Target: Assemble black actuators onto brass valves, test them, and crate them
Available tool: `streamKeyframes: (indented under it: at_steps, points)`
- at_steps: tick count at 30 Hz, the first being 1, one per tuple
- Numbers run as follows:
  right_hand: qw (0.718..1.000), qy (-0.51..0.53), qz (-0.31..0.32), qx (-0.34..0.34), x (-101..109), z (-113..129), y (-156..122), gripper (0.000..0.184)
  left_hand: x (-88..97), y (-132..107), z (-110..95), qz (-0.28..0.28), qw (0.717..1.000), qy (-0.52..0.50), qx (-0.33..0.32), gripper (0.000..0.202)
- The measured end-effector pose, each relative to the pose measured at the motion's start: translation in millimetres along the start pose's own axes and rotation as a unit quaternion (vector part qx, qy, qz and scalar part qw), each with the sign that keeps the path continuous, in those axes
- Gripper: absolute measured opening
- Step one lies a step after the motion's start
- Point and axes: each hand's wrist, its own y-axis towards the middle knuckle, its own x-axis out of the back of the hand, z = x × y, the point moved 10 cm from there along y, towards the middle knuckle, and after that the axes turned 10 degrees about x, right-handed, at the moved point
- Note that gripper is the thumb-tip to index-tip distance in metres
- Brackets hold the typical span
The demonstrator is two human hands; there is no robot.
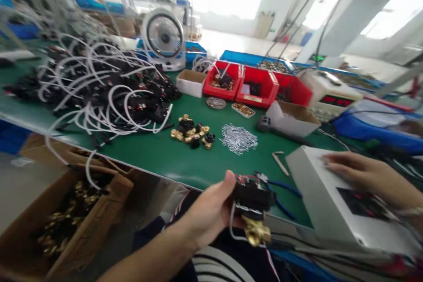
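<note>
My left hand [214, 206] holds a valve [256, 231], probably brass-heavy, best gripped by its housing [251, 197]; my right hand [372, 177], loosely extended, overlies a box [325, 200].

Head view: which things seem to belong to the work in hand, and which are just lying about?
Likely belong:
black unit with brass fitting, held in the left hand
grey box, under the right hand
pile of black units with white tubes

Probably just lying about:
fan
white carton
blue-handled pliers, untouched

Brass fittings [191, 132], clips [238, 139] on green bench [185, 163]
</note>
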Motion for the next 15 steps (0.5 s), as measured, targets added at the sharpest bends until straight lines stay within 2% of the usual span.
streamKeyframes:
  at_steps: [2,4,11,15]
  points:
    - [0.998,0.012,0.049,-0.041,-3,-21,7,0.016,-5.0,-8,-11,0.004,1.0,0.024,-0.011,0.06]
    - [0.998,0.02,0.036,-0.056,-2,-28,9,0.016,-9.3,-14,-20,0.004,0.999,0.041,-0.029,0.054]
    - [0.996,0.02,0.013,-0.08,-12,-20,-2,0.003,-27.8,-24,-21,0.025,0.997,0.074,-0.026,0.054]
    - [0.995,0.015,0.0,-0.095,-11,-22,0,0.002,-27.7,-25,-20,0.011,0.996,0.088,-0.027,0.054]
